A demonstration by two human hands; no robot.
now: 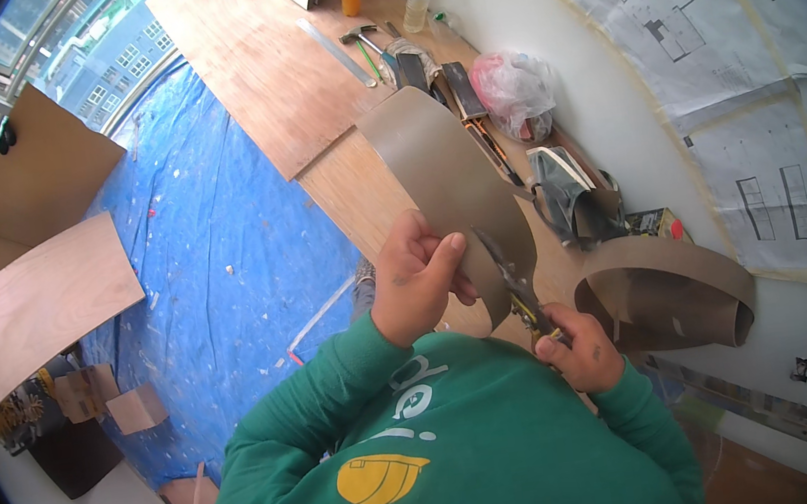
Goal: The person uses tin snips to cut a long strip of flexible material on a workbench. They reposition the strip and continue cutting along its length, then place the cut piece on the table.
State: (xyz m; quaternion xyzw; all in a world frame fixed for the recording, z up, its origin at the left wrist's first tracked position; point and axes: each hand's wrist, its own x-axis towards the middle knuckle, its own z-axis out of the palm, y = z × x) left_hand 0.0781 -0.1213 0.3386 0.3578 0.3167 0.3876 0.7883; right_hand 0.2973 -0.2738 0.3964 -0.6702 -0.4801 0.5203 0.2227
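Observation:
My left hand (417, 276) is closed on the edge of a wide, flexible grey-brown strip (437, 152), thumb on top. The strip curves from the workbench down toward my body. In my right hand (581, 346) is a pair of scissors (517, 288), gripped by the handles. Its dark blades lie at the strip's near end, just right of my left fingers; whether they are parted there I cannot tell. A coiled roll of similar grey-brown material (655, 251) rests to the right of my right hand.
Plywood sheets (259, 58) cover the bench, with a steel ruler (336, 54), a hammer (359, 33), bottles (416, 6) and a plastic bag (512, 87) along the wall. Blue sheeting (213, 255) spreads over the floor at left, beside boards (46, 296). Drawings (667, 18) are taped to the wall.

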